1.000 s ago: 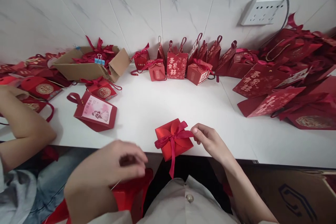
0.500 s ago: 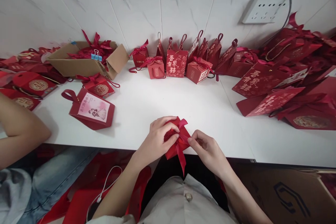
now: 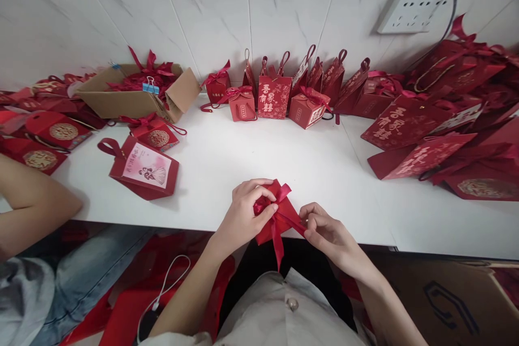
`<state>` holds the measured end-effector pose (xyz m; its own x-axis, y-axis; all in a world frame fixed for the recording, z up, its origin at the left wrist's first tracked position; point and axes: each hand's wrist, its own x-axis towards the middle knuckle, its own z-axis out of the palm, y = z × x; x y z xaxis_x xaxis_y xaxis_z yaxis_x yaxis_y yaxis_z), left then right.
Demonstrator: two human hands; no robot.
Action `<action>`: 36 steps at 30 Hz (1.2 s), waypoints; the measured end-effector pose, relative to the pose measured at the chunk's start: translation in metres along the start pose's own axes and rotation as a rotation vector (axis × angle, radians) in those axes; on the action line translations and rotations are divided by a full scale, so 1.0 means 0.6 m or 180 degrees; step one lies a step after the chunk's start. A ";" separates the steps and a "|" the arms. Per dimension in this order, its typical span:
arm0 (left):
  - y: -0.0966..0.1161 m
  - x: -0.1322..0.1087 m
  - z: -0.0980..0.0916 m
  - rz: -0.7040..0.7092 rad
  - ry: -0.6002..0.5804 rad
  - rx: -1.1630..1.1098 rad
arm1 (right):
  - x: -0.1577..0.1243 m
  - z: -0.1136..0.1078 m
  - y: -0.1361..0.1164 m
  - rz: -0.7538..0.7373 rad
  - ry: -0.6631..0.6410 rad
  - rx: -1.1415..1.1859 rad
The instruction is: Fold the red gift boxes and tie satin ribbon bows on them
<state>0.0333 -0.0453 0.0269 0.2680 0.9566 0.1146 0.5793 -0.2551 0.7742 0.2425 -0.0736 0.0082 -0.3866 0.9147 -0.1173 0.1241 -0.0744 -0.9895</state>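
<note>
A small red gift box (image 3: 287, 211) sits at the table's front edge, right before me. A shiny crimson ribbon (image 3: 277, 243) is wound into a bow on its top, one tail hanging down over the front. My left hand (image 3: 247, 211) curls over the box's left side, thumb and fingertips pinching the bow's middle. To the right, my right hand (image 3: 328, 232) grips another stretch of the ribbon between thumb and fingers and holds it taut, away from the box. The knot itself is partly hidden by my left fingers.
A red box with a pink card (image 3: 148, 167) stands on the white table (image 3: 243, 157) to the left. Behind it is a cardboard box (image 3: 121, 98) of ribbons. Red gift boxes (image 3: 274, 98) line the wall; more pile up right (image 3: 405, 124). A person's arm (image 3: 36, 205) rests at left.
My right hand has moved right and slightly down, drawing the ribbon out from the bow. The left hand stays on the box. The view has shifted slightly.
</note>
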 end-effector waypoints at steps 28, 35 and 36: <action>-0.023 -0.039 0.037 -0.0967 0.1152 -0.0180 | 0.098 0.050 0.003 0.0076 0.0738 0.0822; -0.021 -0.025 0.039 -0.1083 0.1201 -0.0415 | 0.094 0.032 0.013 0.0266 0.0611 0.0895; -0.020 -0.025 0.036 -0.1158 0.1145 -0.0564 | 0.091 0.025 0.012 0.0213 0.0533 0.0748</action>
<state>0.0389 -0.0594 0.0027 -0.2241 0.9746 0.0015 0.4386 0.0995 0.8931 0.2084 -0.0301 -0.0068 -0.2260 0.9561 -0.1867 -0.0783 -0.2089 -0.9748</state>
